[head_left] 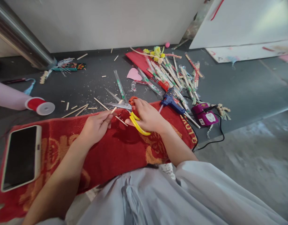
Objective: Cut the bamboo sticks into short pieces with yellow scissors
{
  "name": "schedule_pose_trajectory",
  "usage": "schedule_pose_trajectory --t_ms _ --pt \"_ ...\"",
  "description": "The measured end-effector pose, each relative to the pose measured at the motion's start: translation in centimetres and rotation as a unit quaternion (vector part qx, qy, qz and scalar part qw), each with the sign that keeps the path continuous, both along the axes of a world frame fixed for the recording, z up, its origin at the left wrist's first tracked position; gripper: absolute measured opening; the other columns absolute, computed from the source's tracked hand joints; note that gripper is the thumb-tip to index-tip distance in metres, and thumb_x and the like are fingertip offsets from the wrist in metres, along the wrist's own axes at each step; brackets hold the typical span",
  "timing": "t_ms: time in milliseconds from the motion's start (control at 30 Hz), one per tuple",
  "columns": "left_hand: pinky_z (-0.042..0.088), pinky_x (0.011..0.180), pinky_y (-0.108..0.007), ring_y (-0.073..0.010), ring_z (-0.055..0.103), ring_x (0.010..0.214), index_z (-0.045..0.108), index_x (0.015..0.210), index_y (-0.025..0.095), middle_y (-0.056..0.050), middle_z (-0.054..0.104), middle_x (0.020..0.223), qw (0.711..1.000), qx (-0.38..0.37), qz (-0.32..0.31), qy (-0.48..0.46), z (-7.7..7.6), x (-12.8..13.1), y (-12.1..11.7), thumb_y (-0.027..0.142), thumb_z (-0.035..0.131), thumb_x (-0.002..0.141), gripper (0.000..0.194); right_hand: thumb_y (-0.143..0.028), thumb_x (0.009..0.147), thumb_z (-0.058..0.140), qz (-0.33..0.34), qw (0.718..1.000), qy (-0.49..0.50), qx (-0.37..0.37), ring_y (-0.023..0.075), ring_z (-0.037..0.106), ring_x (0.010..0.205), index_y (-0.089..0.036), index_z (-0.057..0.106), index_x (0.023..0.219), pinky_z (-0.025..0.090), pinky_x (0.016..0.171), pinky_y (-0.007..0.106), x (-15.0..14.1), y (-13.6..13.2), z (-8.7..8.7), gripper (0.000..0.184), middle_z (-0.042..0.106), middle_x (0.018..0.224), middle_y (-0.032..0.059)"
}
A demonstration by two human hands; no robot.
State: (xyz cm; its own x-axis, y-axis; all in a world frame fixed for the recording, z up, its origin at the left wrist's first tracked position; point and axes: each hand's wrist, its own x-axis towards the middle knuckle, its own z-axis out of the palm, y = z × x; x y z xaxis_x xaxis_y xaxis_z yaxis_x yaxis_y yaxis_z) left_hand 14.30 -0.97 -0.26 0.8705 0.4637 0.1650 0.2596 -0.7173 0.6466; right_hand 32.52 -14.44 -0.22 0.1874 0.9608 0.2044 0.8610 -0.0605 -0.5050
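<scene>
My left hand (94, 127) pinches a short wooden stick (116, 107) whose free end points up and to the right. In my right hand (147, 116) is a pair of scissors (138, 124) with yellow and orange handles. Their blades are spread and point left, close to the stick; whether they touch it I cannot tell. A longer thin stick (121, 121) lies below, over the edge of the red towel (125, 147). Cut stick pieces (81, 110) are scattered left of my hands.
Paper-wrapped chopsticks (167, 73) are heaped at the back right, near a blue glue gun (173, 101) and a purple power adapter (204, 115) with a black cord. A phone (21, 157) lies on the towel at left. A red ribbon spool (38, 105) sits behind it.
</scene>
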Motion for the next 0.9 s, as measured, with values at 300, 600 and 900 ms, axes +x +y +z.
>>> schedule_pose_trajectory --t_ms 300,600,900 --pt "0.044 0.059 -0.024 -0.0118 0.053 0.053 0.056 0.065 0.018 0.001 0.056 0.058 1.000 -0.022 0.007 -0.011 -0.6 -0.2 0.3 0.043 0.034 0.094 0.043 -0.068 0.086 0.041 -0.024 1.000 -0.004 -0.009 0.0277 0.059 0.099 -0.010 0.051 0.110 0.045 0.090 0.040 -0.5 0.3 0.4 0.063 0.061 0.106 0.0166" --pt "0.042 0.057 -0.025 -0.0136 0.059 0.056 0.059 0.070 0.019 -0.001 0.062 0.061 0.998 0.039 0.039 0.032 -0.5 0.1 0.0 0.038 0.032 0.093 0.040 -0.064 0.085 0.048 -0.068 0.997 0.003 -0.045 0.0274 0.061 0.102 -0.013 0.052 0.114 0.044 0.088 0.038 -0.8 0.5 0.4 0.059 0.064 0.110 0.0158" --pt "0.042 0.095 -0.043 -0.0270 0.058 0.109 0.057 0.118 0.022 -0.011 0.064 0.117 0.955 0.261 0.105 -0.092 -0.8 0.0 -0.8 0.027 0.047 0.088 0.031 -0.064 0.083 0.048 -0.176 0.981 0.056 -0.053 0.0218 0.062 0.085 -0.016 0.057 0.103 0.044 0.076 0.033 0.0 0.9 0.5 0.053 0.065 0.089 0.0086"
